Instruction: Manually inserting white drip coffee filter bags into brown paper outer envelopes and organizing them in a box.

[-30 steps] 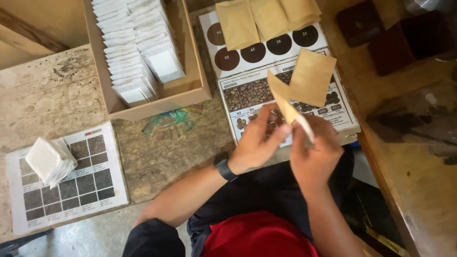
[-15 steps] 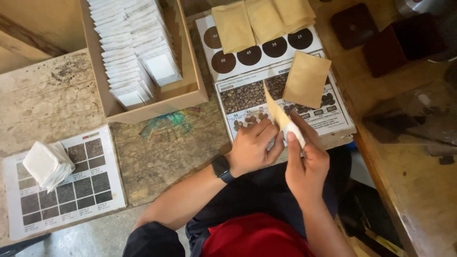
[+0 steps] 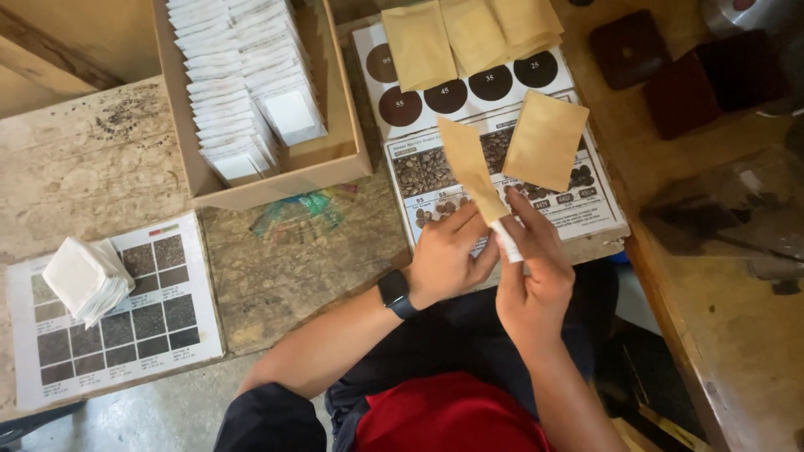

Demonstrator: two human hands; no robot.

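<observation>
Nearest the camera, the right hand (image 3: 532, 285) and the left hand (image 3: 445, 255) met above the front edge of the desk (image 3: 100, 167). The fingers of both were closed on a brown paper envelope (image 3: 469, 167), gripping it at its lower end, where a small white packet (image 3: 507, 243) stuck out between the right thumb and fingers. A dark watch (image 3: 395, 293) sat on the left wrist.

The envelope stood tilted, its long axis running from the hands up and to the left, free end pointing away from the person.

Just behind it a second brown envelope (image 3: 544, 142) lay flat on a printed chart of beans (image 3: 427, 172), partly covering it. To the left, a greyscale chart (image 3: 126, 310) carried a stack of white packets (image 3: 84, 280).

Farther off, a wooden box (image 3: 335, 125) held rows of white sachets (image 3: 234, 84), and more brown envelopes (image 3: 469, 33) overlapped a card of dark circles (image 3: 494, 84). Dark brown blocks (image 3: 678, 67) sat at the far right.
</observation>
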